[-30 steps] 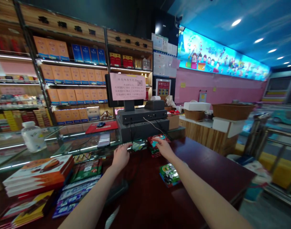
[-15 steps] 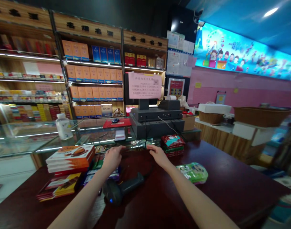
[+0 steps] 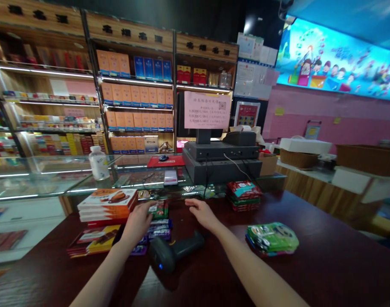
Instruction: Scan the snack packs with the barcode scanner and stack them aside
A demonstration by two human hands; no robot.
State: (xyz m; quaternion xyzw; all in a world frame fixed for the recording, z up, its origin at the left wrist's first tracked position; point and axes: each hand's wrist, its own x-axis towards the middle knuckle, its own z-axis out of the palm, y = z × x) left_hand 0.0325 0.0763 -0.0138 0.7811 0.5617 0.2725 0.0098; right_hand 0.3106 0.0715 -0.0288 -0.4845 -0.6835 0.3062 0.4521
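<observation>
My left hand (image 3: 137, 221) rests on a row of green and purple snack packets (image 3: 158, 222) on the dark wooden counter (image 3: 325, 264); whether it grips one I cannot tell. Over the counter's middle my right hand (image 3: 202, 212) hovers with fingers spread, holding nothing. A black barcode scanner (image 3: 172, 252) lies just in front of both hands, a blue light on its head. Left of the packets sits a stack of orange biscuit boxes (image 3: 108, 203), with yellow chocolate boxes (image 3: 91, 240) in front of it.
A stack of red and green packets (image 3: 244, 195) and a green bag (image 3: 272, 238) lie to the right. Behind stand a black till (image 3: 221, 161) with a pink notice, a glass display case (image 3: 38, 175) carrying a white bottle (image 3: 98, 162), and shelves of cartons.
Both hands have drawn back from the till toward the near side; my left hand has moved left onto the snack packets. The view has swung left, bringing the scanner into sight.
</observation>
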